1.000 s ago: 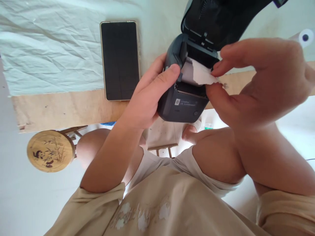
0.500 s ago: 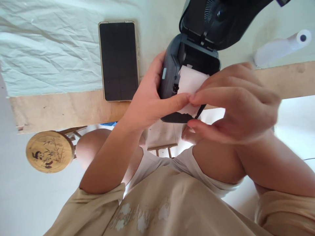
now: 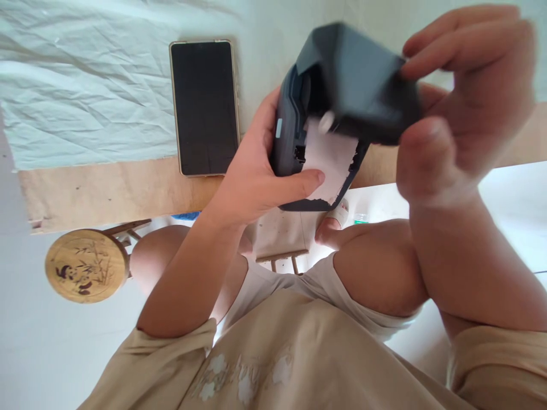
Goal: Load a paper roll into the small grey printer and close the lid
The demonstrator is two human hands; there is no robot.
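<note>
Left hand (image 3: 256, 182) clenched round the body of a small dark printer (image 3: 294, 142), centre-upper frame, held in the air just above the table (image 3: 106, 188) edge. Its thumb lies across the white paper strip (image 3: 331, 162) that comes out of the front, pinning it flat; the strip's lower edge is torn and ragged. Right hand (image 3: 461, 108), upper right of frame, grasps the printer lid (image 3: 363, 85): fingers on top, thumb below near the lid's front edge. Lid is blurred and stands partway down over the paper bay, not shut.

Step in hand, as I judge it: closing the lid over the loaded roll with the paper end left sticking out. Next move calls for the strip kept straight and clear of the hinge side while the lid is pressed until it latches; left thumb must stay off the closing edge.

Around: black phone (image 3: 204, 105), screen dark, flat on a wrinkled pale cloth (image 3: 85, 85) at upper centre-left, just beside the left hand. Round wooden stool (image 3: 88, 262) with panda and bamboo drawing at lower left, on the floor. Bare knees and beige shirt fill the bottom.

Writing: none readable; printer face is hidden or blurred.
</note>
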